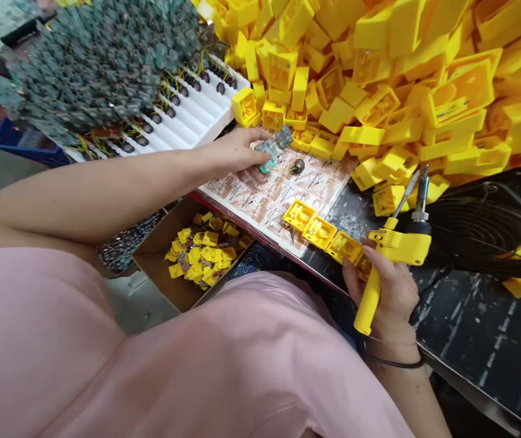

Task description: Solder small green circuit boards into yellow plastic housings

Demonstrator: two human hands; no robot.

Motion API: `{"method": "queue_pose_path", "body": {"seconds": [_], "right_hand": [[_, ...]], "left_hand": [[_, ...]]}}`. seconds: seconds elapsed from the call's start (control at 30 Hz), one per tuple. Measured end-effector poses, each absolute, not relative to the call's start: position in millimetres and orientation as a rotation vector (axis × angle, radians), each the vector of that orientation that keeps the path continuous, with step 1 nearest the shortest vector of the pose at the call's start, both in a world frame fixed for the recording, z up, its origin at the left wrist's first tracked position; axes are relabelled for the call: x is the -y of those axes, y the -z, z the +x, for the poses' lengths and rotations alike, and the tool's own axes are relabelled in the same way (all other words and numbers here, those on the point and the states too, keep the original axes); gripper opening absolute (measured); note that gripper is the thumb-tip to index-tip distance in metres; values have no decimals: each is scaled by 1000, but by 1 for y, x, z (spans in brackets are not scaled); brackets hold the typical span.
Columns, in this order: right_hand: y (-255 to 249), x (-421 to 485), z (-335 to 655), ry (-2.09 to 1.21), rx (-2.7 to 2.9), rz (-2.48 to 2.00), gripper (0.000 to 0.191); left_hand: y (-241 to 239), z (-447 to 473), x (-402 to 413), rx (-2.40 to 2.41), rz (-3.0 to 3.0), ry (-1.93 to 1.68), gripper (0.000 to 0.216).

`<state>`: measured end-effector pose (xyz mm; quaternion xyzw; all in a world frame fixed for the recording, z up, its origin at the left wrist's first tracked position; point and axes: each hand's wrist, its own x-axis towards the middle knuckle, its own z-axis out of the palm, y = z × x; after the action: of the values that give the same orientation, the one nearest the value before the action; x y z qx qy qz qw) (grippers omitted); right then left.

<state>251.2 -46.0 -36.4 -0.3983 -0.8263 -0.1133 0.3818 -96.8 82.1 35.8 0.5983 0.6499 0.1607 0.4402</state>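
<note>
My left hand (241,152) pinches a small green circuit board (268,154) with a grey square part (283,137) at its far side. Just right of it, a small round black part (297,166) with thin wires rests on the patterned sheet (260,198). In my right hand (394,292) is a yellow soldering gun (401,246), its metal tip pointing away from me. The thumb and a finger of that hand also touch the near end of a row of open yellow plastic housings (319,232) along the table edge.
Yellow housings (337,109) are heaped across the back. At the left, many wired circuit boards (105,67) lie on a ridged white foam tray (191,125). A cardboard box (162,261) of yellow pieces stands below the table edge. A black fan (483,225) is at the right.
</note>
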Motion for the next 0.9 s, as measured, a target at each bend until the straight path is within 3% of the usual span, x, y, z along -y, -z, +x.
{"method": "queue_pose_path", "body": {"seconds": [0.13,0.23,0.33,0.47,0.6,0.8,0.9], "right_hand": [[33,49,253,201,2099,-965,41],[25,53,253,110,2092,-926,47],[14,54,245,112,2115,-943,41],[4,44,221,61,2185,-965,23],[4,26,191,-35,2227,-991,31],[14,8,168,-173,2357,-1008,28],[15,11,171,-187,2365,-970,27]], "left_hand": [[-36,-108,-51,-1721,1479,-154,79],[-41,-115,-28,-1688,1514,-32,78],[-41,-126,-14,-1829,1845,88,67],[-35,-131,-10,-1823,2391,-161,45],[-23,-106,-18,-1611,2573,-296,35],[-3,-63,-35,-1689,2624,-82,26],[8,-61,-41,-1689,2567,-238,24]]}}
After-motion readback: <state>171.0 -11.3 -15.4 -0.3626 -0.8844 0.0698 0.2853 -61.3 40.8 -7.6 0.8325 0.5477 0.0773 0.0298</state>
